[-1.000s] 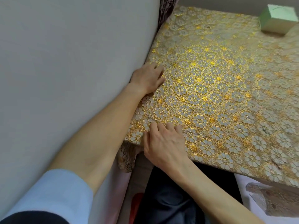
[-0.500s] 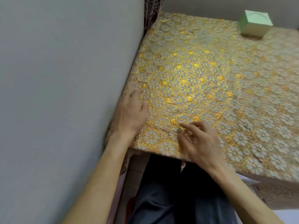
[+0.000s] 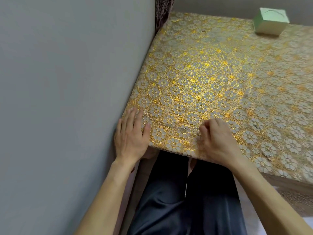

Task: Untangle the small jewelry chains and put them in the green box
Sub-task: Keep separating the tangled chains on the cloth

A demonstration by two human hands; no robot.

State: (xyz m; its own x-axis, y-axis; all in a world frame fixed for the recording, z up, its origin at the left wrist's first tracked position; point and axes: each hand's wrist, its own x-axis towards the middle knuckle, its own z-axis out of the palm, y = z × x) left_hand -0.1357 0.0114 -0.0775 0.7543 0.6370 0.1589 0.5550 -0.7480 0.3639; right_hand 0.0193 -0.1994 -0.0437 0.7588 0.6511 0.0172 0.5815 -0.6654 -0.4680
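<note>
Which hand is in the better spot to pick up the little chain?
Probably right. The right hand curls its fingers beside the chain, and the green box stands on that side. The left hand lies flat at the corner of the table.

The box [image 3: 269, 22] sits far back on the right of the surface [image 3: 220, 73]. A wall [image 3: 67, 82] is on the left. The left hand [image 3: 131, 141] lies on the near corner (right by the wall), the right hand [image 3: 218, 141] further right.
</note>
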